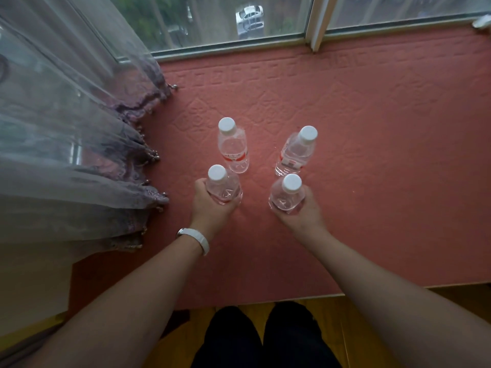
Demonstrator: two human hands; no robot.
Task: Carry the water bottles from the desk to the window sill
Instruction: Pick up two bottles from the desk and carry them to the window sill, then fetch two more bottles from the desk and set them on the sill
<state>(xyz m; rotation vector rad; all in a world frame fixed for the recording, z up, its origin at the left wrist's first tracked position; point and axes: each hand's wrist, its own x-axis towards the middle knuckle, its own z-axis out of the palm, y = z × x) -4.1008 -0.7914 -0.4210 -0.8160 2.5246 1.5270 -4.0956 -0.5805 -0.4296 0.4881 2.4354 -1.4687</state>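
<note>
- Four clear water bottles with white caps are standing upright in a loose square on the window sill (pixel 372 128), which is wearing a salmon-red quilted cover.
- The left hand (pixel 210 205) is gripping the near-left bottle (pixel 223 187), fingers wrapping its body.
- The right hand (pixel 303 208) is gripping the near-right bottle (pixel 287 197).
- The far-left bottle (pixel 233 147) and far-right bottle (pixel 296 152) are standing free behind them.
- A sheer curtain (pixel 66 142) is draping onto the sill's left side.
- A white watch (pixel 196 239) is sitting on the left wrist.

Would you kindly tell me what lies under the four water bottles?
All four water bottles stand on a pink embossed sill cover. The left hand and right hand grip the nearer two; the sill beneath is hidden.
</note>
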